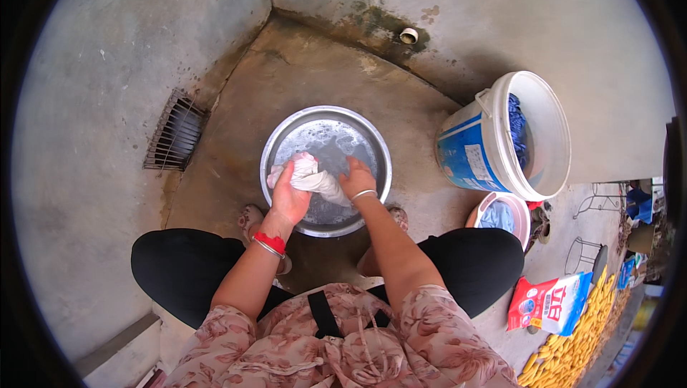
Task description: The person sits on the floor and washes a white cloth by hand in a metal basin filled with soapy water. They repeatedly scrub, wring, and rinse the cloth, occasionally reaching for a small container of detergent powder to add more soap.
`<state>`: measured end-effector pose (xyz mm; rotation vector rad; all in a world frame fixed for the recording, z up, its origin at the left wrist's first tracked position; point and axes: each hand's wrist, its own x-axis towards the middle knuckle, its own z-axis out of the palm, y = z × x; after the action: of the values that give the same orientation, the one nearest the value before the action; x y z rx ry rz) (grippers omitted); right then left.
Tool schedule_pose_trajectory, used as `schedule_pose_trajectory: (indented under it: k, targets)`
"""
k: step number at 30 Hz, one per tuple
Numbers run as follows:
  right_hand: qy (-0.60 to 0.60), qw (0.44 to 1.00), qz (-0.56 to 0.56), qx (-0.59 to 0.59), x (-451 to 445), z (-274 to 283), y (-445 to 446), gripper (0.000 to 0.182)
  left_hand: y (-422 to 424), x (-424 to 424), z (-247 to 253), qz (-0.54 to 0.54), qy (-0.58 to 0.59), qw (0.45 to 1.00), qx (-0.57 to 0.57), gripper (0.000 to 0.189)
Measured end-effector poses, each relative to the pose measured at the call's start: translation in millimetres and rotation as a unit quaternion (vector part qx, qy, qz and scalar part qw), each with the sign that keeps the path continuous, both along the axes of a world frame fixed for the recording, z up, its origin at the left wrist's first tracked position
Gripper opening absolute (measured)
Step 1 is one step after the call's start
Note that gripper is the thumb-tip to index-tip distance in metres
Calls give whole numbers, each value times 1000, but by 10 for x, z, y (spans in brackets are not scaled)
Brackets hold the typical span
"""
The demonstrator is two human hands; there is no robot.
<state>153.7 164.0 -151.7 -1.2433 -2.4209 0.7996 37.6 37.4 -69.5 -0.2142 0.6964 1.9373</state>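
Note:
A wet white cloth with pink parts (pixel 306 174) is bunched and twisted over a round metal basin (pixel 384 157). My left hand (pixel 290 201) grips its bunched end, with the thumb laid along the fabric. The twisted length runs across to my right hand (pixel 358 179), which is at the basin's right side with its palm turned down. Its thumb and a finger point away from me; whether its hidden fingers close on the cloth cannot be made out. Shallow, cloudy water with suds (pixel 338 143) covers part of the basin's bottom.
A large white-and-blue plastic bucket (pixel 461 146) with blue fabric inside stands at right. Beside it is a pink basin (pixel 523 221) holding light-blue cloth (pixel 496 216). A detergent bag (pixel 550 302) lies near yellow corn cobs (pixel 571 345). Left is a drain grate (pixel 174 133); a pipe (pixel 408 36) protrudes ahead.

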Motion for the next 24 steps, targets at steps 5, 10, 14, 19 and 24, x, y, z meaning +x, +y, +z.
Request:
schedule_pose_trajectory:
  k: [5, 10, 14, 19, 24]
  targets:
    - [229, 915, -239, -232, 26, -806, 185, 31, 31, -198, -402, 71, 5, 995, -67, 35]
    - [235, 694, -246, -635, -91, -502, 173, 31, -9, -216, -497, 60, 40, 971, -228, 36]
    - [164, 605, 62, -777, -412, 357, 66, 33, -60, -174, -738, 28, 2, 977, -210, 38]
    - [85, 904, -31, -418, -371, -331, 100, 25, 44, -88, -594, 43, 5, 980, -193, 41]
    - [200, 719, -199, -635, 24, -587, 96, 29, 68, -80, -688, 50, 43, 959, -274, 38]
